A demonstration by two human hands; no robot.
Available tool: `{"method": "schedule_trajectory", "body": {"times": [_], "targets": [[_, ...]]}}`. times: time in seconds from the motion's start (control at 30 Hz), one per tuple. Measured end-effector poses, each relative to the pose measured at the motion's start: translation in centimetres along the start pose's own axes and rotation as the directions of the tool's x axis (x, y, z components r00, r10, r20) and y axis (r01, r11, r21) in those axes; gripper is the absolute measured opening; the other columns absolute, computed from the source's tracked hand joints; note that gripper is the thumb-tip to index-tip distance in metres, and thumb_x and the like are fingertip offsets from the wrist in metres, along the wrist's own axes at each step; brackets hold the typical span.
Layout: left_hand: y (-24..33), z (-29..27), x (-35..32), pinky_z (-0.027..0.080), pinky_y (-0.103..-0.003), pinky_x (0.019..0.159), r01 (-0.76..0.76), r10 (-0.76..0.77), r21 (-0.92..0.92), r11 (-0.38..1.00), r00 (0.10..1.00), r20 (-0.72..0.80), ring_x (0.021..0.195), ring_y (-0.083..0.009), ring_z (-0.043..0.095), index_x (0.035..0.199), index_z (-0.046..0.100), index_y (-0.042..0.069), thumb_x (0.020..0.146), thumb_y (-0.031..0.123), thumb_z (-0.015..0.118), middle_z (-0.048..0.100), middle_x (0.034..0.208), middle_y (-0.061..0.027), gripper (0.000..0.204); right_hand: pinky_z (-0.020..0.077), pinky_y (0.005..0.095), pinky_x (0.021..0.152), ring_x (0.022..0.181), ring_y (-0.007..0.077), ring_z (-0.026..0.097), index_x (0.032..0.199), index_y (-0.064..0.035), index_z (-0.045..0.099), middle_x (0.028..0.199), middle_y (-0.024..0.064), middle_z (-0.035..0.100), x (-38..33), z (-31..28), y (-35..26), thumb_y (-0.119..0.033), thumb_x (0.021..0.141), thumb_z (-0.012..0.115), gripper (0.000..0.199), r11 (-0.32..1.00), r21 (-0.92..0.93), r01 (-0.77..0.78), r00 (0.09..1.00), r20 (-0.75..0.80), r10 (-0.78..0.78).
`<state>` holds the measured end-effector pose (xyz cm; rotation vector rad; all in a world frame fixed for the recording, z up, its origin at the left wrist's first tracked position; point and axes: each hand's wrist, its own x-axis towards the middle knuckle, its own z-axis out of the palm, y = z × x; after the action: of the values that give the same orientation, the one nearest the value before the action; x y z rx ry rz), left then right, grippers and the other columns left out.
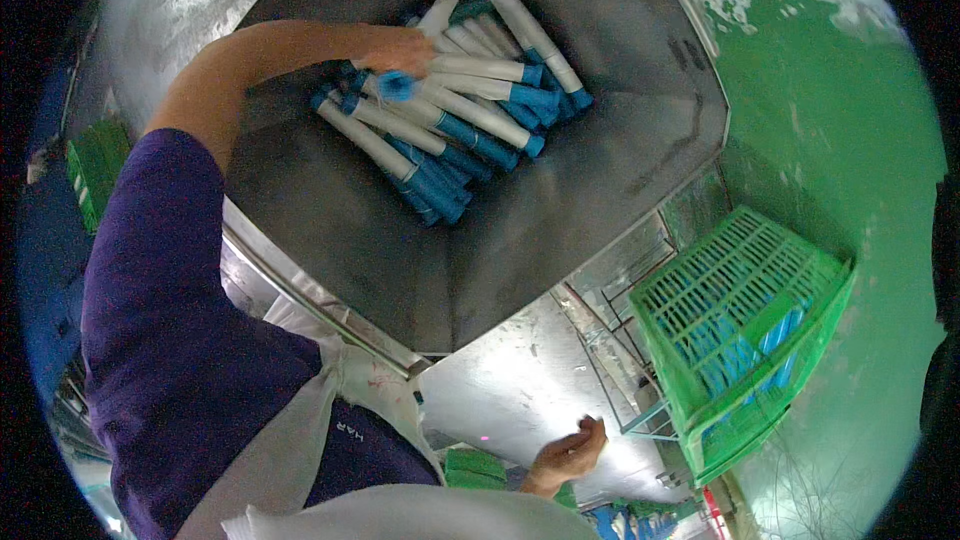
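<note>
My left hand (395,48) reaches into a deep grey metal bin (330,220), its fingers closed around a yarn bobbin. That bobbin's white end (442,8) sticks out above the hand and its blue end (395,87) below it; the middle is hidden by the fingers. Several more long bobbins (485,120), white at one part and blue at the other, lie in a loose heap under and around the hand. Away from the bin, low in the view, my right hand (568,457) hangs with its fingers curled in, and I see nothing in it.
Right of the bin, a green slatted plastic basket (745,250) holding blue pieces stands tilted on a thin metal frame (640,418). Green painted floor (850,160) spreads beyond it. A shiny metal surface (520,360) lies below the bin. Another green crate (98,170) is at far left.
</note>
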<state>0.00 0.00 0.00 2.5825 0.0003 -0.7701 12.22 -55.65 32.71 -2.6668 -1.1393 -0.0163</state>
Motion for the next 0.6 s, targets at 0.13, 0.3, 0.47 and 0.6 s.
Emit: {"method": "schedule_trajectory", "body": {"times": [0.13, 0.3, 0.47, 0.6], "targets": [[6.1, -11.4, 0.2, 0.048, -0.037, 0.083, -0.242, 0.028, -0.102, 0.965, 0.483, -0.875, 0.095, -0.0246, 0.059, 0.101, 0.056, 0.004, 0.083, 0.024, 0.066, 0.06, 0.099, -0.0139, 0.029, 0.0461, 0.0279, 0.048, 0.054, 0.0192, 0.056, 0.125, 0.003, 0.037, 0.072, 0.0125, 0.061, -1.9, 0.1, -1.8, 0.0, 0.091, 0.045, 0.035, 0.986, 0.136, -0.092, 0.995, -0.018, 0.095], [16.1, -25.8, -9.7, 0.048, -0.034, 0.079, -0.452, -0.513, -0.537, 0.712, 0.186, -0.838, 0.088, -0.0189, 0.059, 0.111, 0.054, 0.005, 0.083, 0.033, 0.063, 0.062, 0.096, -0.0088, 0.04, 0.0447, 0.0243, 0.048, 0.051, 0.0139, 0.056, 0.122, -0.0003, 0.041, 0.062, 0.0089, 0.059, -3.3, 0.3, -3.4, 0.002, 0.09, 0.048, 0.033, 0.957, 0.287, 0.04, 0.984, -0.18, 0.013], [27.4, -32.8, -14.3, 0.051, -0.035, 0.057, -0.804, -0.55, -0.556, 0.212, 0.371, -0.748, 0.065, -0.0181, 0.059, 0.102, 0.052, 0.007, 0.081, 0.038, 0.065, 0.057, 0.078, -0.0075, 0.04, 0.044, 0.0227, 0.047, 0.051, 0.0091, 0.054, 0.114, -0.0003, 0.05, 0.062, 0.0068, 0.058, -3.8, -0.9, -5.5, -0.001, 0.091, 0.048, 0.023, 0.847, 0.531, -0.019, 0.957, -0.236, 0.169], [36.4, -29.5, -12.1, 0.051, -0.036, 0.062, -0.641, -0.415, -0.755, -0.136, 0.729, -0.544, 0.07, -0.0189, 0.06, 0.109, 0.05, 0.005, 0.083, 0.038, 0.064, 0.06, 0.082, -0.0079, 0.043, 0.039, 0.0206, 0.044, 0.05, 0.0055, 0.049, 0.11, -0.0009, 0.055, 0.061, 0.0037, 0.056, -4.6, -2.7, -7.3, -0.003, 0.091, 0.051, 0.02, 0.533, 0.846, -0.016, 0.95, -0.154, 0.273]]}}
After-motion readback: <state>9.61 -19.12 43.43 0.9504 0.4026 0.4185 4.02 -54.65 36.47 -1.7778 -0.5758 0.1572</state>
